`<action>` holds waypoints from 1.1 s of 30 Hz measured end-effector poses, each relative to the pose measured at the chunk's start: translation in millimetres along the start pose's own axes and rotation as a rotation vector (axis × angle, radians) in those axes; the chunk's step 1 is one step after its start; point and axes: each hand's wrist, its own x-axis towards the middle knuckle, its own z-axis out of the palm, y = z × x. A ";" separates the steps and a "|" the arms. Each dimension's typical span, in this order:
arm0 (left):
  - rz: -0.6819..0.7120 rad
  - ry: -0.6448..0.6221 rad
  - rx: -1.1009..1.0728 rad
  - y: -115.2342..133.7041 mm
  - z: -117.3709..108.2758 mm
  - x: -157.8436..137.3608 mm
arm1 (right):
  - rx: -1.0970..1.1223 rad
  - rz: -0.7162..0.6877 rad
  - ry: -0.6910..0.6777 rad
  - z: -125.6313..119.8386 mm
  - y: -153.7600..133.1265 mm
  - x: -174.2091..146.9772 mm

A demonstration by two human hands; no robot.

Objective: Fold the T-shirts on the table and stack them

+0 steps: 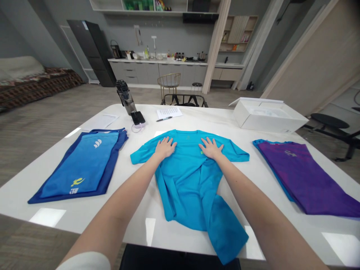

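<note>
A turquoise T-shirt (188, 180) lies on the white table with its neckline away from me. Both short sleeves are spread to the sides, while the lower body is creased and a corner of the hem hangs over the near edge. My left hand (165, 147) rests flat on the upper left chest, fingers spread. On the upper right chest, my right hand (210, 148) presses down the same way, next to a small yellow-green logo. Neither hand grips the cloth.
Folded blue shirts (84, 161) lie at the left; a purple shirt (312, 176) covers blue ones at the right. Farther back are a water bottle (128, 99), a phone (138, 118), a pen (164, 119), papers (170, 112) and an open white box (267, 122).
</note>
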 end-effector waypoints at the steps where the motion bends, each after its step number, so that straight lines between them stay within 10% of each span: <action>1: 0.003 0.001 -0.013 -1.7 0.5 7.2 | -0.010 0.000 -0.006 -0.5 2.2 5.5; 24: 0.014 0.086 0.015 -1.6 8.5 152.6 | -0.087 0.026 0.027 -23.4 10.7 122.3; 33: 0.056 0.315 0.123 17.1 0.7 138.0 | -0.082 0.046 0.095 -20.5 7.2 124.4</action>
